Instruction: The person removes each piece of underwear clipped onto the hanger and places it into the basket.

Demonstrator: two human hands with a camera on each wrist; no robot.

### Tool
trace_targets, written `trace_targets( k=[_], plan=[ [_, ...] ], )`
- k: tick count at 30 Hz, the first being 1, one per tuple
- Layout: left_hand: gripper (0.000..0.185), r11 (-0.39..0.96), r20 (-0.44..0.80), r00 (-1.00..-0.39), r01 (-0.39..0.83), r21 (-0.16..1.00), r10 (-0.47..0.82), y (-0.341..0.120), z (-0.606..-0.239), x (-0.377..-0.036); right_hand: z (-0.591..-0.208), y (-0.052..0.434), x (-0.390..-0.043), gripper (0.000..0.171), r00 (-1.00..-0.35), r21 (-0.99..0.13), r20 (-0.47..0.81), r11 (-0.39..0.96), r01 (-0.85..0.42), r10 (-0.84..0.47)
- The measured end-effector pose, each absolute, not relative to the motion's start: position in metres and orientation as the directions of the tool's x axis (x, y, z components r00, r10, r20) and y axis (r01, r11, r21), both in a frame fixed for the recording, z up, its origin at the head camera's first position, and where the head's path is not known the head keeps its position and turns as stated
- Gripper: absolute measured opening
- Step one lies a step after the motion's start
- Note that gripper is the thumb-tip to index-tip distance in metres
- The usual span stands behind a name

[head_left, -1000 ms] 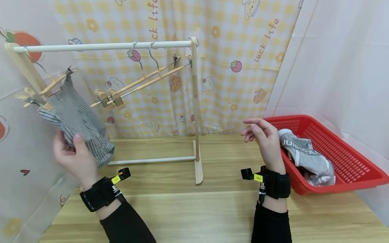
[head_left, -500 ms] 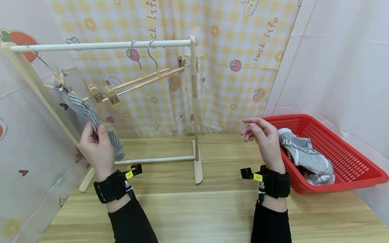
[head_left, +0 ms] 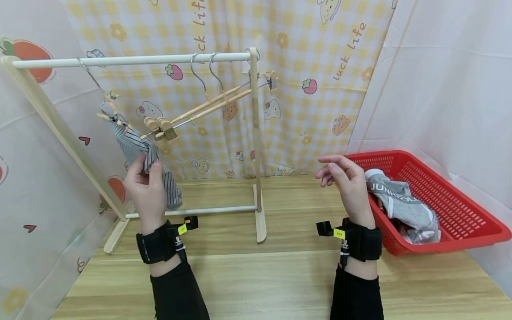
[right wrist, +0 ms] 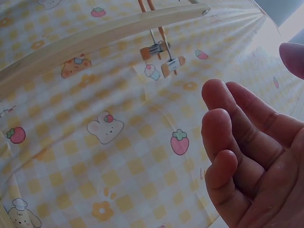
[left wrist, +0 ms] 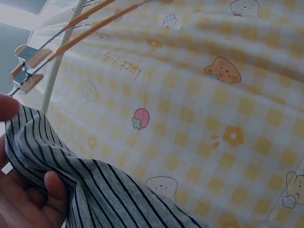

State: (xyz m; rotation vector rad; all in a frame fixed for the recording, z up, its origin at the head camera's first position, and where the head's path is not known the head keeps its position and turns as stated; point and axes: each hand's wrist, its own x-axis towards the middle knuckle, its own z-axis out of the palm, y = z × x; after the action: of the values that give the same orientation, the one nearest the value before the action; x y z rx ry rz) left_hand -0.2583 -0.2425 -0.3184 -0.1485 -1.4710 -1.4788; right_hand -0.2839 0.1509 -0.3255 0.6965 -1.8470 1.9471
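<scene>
My left hand (head_left: 145, 180) grips a grey striped garment (head_left: 136, 146) that hangs from a wooden clip hanger (head_left: 107, 109) on the white rail (head_left: 132, 59) of a small wooden rack. In the left wrist view the striped cloth (left wrist: 95, 185) is bunched between thumb and fingers. Two bare wooden clip hangers (head_left: 200, 106) hang further right on the rail. My right hand (head_left: 344, 175) hovers over the table beside a red basket (head_left: 448, 200), fingers loosely curled, holding nothing; the right wrist view shows the same relaxed fingers (right wrist: 237, 152).
The red basket holds a grey garment (head_left: 404, 204) with a printed waistband. The rack's upright post (head_left: 256, 133) and foot (head_left: 261, 224) stand mid-table. A patterned curtain (head_left: 304, 89) hangs behind and at the left. Wooden table (head_left: 260, 284) in front.
My left hand has slid the striped garment and its hanger to the right along the rail, toward the bare hangers, which swung right. The right hand has stayed still.
</scene>
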Motion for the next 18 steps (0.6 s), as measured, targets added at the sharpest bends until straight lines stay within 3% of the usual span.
trace_targets(
  k=[7,18],
  plan=[
    [0.007,0.253,0.689,-0.351,0.748,0.614,-0.635,-0.248,-0.316,-0.253,-0.326,0.151,-0.285,0.029,-0.803,-0.807,0.591,-0.076,-0.586,-0.075],
    [0.035,0.237,0.536,-0.121,0.8,0.551,-0.836,-0.265,-0.307,-0.236,-0.327,0.15,-0.285,0.03,-0.803,-0.807,0.59,-0.066,-0.586,-0.081]
  ],
)
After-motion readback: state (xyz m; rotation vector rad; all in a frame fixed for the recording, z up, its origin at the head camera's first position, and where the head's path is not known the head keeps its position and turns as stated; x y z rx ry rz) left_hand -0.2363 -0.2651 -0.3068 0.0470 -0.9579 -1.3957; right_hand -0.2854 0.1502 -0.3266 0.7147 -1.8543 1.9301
